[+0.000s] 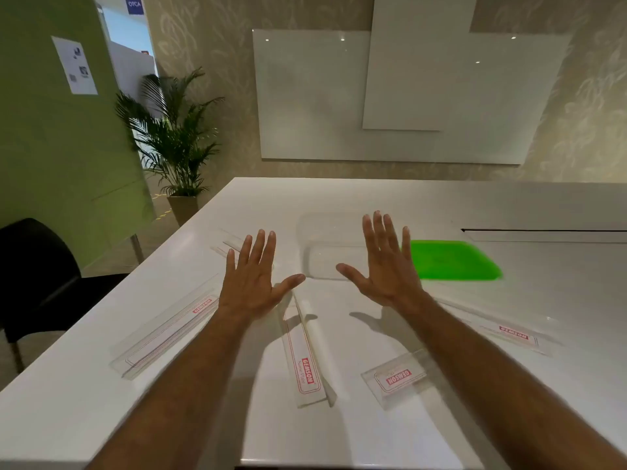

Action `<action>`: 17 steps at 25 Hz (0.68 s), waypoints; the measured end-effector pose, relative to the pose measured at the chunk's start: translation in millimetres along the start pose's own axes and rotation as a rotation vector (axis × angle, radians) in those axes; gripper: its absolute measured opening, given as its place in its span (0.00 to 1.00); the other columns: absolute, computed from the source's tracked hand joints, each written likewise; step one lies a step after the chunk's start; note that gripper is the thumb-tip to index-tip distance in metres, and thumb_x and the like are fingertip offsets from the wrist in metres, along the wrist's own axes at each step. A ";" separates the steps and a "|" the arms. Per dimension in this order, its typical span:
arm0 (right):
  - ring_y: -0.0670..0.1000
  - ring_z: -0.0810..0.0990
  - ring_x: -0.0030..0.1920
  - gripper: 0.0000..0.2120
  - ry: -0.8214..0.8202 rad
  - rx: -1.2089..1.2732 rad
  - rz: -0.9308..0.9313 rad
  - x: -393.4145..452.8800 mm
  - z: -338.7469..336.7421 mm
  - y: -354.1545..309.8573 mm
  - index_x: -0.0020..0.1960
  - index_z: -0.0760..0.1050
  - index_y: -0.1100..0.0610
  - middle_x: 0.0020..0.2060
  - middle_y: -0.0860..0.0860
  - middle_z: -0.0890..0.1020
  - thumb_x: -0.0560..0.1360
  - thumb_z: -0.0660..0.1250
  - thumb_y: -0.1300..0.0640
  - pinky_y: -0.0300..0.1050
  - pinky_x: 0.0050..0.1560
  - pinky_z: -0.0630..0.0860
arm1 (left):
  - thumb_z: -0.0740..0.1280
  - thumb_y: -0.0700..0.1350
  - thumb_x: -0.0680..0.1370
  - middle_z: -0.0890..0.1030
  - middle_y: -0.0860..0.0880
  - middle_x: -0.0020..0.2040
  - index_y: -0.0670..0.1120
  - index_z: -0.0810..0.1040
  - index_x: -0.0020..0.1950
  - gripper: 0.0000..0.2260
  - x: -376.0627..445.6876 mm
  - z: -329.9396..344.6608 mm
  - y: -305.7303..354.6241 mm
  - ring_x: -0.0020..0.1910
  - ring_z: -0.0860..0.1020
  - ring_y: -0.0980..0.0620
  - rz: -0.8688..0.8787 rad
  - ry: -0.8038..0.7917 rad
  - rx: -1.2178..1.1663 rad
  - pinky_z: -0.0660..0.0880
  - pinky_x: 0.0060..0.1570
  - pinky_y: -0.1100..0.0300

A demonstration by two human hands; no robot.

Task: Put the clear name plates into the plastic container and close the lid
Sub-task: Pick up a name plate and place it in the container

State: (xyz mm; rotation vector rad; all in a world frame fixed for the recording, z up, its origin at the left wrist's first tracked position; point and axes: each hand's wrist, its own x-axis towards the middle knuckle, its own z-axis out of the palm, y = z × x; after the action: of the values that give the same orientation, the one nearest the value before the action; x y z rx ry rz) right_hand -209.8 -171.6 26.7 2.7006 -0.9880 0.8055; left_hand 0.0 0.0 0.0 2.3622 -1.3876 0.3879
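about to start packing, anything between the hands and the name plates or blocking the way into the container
Nothing visible does. Both the left hand and right hand hover open above the table. The name plates lie uncovered, and the clear container is open, its green lid beside it.

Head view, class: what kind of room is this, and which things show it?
Probably an office meeting room: a large white table, glass whiteboards on the wall, a potted palm in the corner, and clear name plates lying on the table.
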 end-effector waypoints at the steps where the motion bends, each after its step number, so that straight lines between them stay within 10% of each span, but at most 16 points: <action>1: 0.55 0.37 0.78 0.48 -0.018 0.027 -0.020 -1.9 0.4 -8.8 0.79 0.35 0.52 0.79 0.54 0.39 0.71 0.43 0.23 0.64 0.76 0.40 | 0.38 0.80 0.68 0.41 0.51 0.82 0.54 0.39 0.81 0.48 -1.3 -1.7 1.8 0.80 0.41 0.48 0.002 -0.002 -0.011 0.42 0.77 0.40; 8: 0.54 0.56 0.78 0.46 -0.315 0.331 -0.085 -32.3 -24.0 -66.2 0.80 0.45 0.50 0.79 0.52 0.56 0.72 0.52 0.25 0.55 0.75 0.57 | 0.47 0.73 0.73 0.56 0.55 0.81 0.57 0.56 0.79 0.37 -13.9 -3.6 1.4 0.80 0.53 0.53 0.111 -0.123 -0.333 0.52 0.78 0.46; 11: 0.53 0.79 0.60 0.40 -0.361 0.328 -0.077 -50.3 -44.5 -85.7 0.70 0.68 0.50 0.61 0.49 0.81 0.68 0.58 0.24 0.51 0.58 0.75 | 0.55 0.63 0.78 0.69 0.53 0.75 0.54 0.70 0.73 0.26 -20.2 -5.3 -6.7 0.75 0.64 0.53 0.306 -0.109 -0.421 0.63 0.74 0.48; 17: 0.53 0.81 0.41 0.20 -0.498 0.294 -0.062 -64.8 -45.1 -100.7 0.43 0.81 0.59 0.38 0.52 0.84 0.65 0.68 0.42 0.49 0.43 0.79 | 0.71 0.49 0.72 0.81 0.53 0.64 0.53 0.82 0.60 0.16 -27.2 -3.6 -11.3 0.67 0.75 0.53 0.413 -0.116 -0.356 0.69 0.69 0.52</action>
State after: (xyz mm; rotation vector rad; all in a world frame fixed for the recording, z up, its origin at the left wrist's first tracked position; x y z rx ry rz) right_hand -206.6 -43.9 33.8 3.2614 -0.9212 0.2797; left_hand -3.2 27.7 -10.1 1.8354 -1.8311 0.0963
